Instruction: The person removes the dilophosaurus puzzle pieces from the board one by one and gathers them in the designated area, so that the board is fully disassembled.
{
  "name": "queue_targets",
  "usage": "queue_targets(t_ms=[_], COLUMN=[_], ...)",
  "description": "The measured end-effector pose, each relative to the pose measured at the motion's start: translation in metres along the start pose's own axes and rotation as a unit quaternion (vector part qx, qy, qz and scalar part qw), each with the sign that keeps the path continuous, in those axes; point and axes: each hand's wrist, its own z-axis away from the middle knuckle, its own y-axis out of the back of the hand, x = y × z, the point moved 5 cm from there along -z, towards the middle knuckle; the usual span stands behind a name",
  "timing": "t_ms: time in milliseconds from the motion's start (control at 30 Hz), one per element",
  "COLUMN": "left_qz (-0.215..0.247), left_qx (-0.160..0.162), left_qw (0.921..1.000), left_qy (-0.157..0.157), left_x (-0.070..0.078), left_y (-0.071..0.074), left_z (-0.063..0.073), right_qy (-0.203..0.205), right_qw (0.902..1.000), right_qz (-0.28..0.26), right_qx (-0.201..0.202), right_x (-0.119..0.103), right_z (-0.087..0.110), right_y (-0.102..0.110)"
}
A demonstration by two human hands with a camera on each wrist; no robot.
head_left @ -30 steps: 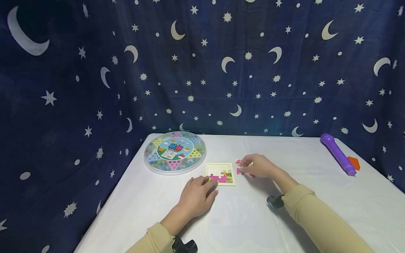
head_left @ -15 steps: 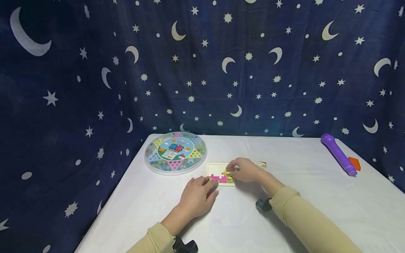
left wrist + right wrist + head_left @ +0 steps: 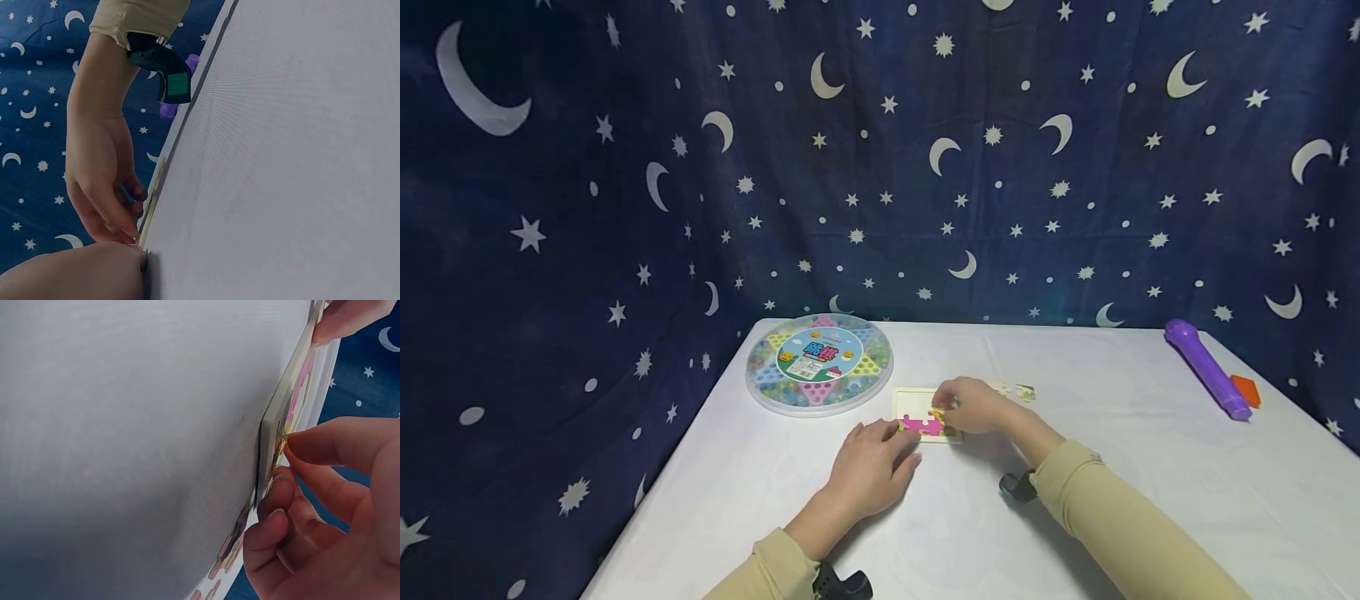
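A small jigsaw puzzle in a pale tray [image 3: 914, 390] lies on the white table, with joined pink pieces [image 3: 922, 426] along its near side. My left hand [image 3: 867, 468] rests with relaxed fingers on the tray's near left corner. Over the tray's right side, my right hand [image 3: 976, 407] pinches a small puzzle piece between thumb and index finger, down against the puzzle. In the right wrist view the thumb meets a yellowish spot inside the tray edge [image 3: 269, 447]; most of the piece is hidden by the fingers. Loose puzzle pieces [image 3: 1025, 392] lie to the right, partly behind this hand.
A round Chinese checkers set [image 3: 820, 400] in a clear case lies at the back left. Far right on the table are a purple stick-shaped object [image 3: 1206, 371] and an orange flat piece [image 3: 1247, 391]. A dark star-and-moon curtain [image 3: 925, 167] hangs behind.
My right hand has moved left from the loose pieces to the tray's right side with a piece, then stayed there with slight motion. The left hand keeps its place on the corner.
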Motion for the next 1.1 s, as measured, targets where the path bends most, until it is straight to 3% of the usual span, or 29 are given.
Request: queue_targets(t_ms=[500,867,1100], left_qz=[-0.002,-0.014,-0.008], left_qx=[0.007,0.025,0.017], left_qw=[1.0,0.9994,0.9998], left_qy=[-0.005,-0.018,-0.012], left_x=[0.002,0.002,0.002], left_y=[0.002,0.002,0.002], left_z=[0.0,0.001,0.001], right_qy=[-0.015,0.013,0.019], right_qw=[0.9997,0.9997,0.9997], right_qz=[-0.017,-0.015,-0.013], right_qx=[0.011,0.011,0.008], right_x=[0.0,-0.004,0.0], right_z=[0.001,0.006,0.006], right_y=[0.006,0.009,0.012])
